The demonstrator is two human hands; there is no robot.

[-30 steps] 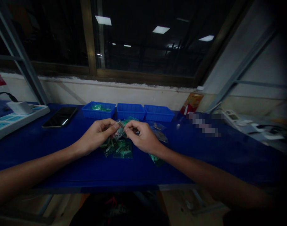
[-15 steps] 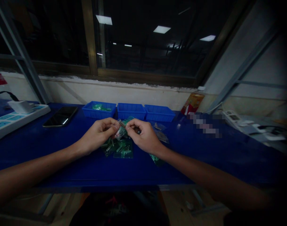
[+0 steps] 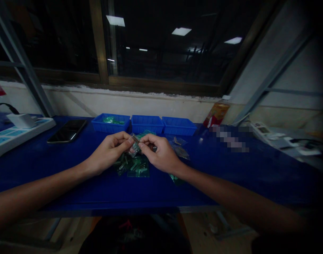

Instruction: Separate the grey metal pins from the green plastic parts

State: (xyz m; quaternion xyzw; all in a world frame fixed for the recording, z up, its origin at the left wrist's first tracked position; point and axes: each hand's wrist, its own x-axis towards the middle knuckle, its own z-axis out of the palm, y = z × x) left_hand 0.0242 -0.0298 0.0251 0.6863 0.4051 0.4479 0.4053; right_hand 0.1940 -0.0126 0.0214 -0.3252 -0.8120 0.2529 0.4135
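Note:
My left hand (image 3: 108, 152) and my right hand (image 3: 159, 152) meet over the middle of the blue table (image 3: 58, 165). Both pinch a small clear plastic bag (image 3: 134, 147) between thumb and fingers, the fingers curled. Under the hands lies a heap of green-tinted small bags with small parts (image 3: 135, 165). One more green bag (image 3: 176, 179) pokes out beneath my right wrist. What is inside the held bag is too dim to make out.
Three blue bins stand in a row behind the hands: the left bin (image 3: 111, 123) holds green bags, then the middle bin (image 3: 147, 124) and the right bin (image 3: 179, 126). A black phone (image 3: 67, 131) and a white power strip (image 3: 15, 132) lie at left. Clear bags (image 3: 180, 148) lie right of the hands.
The hands stay together on the small bag; the fingers shift only slightly. The view has tipped a little.

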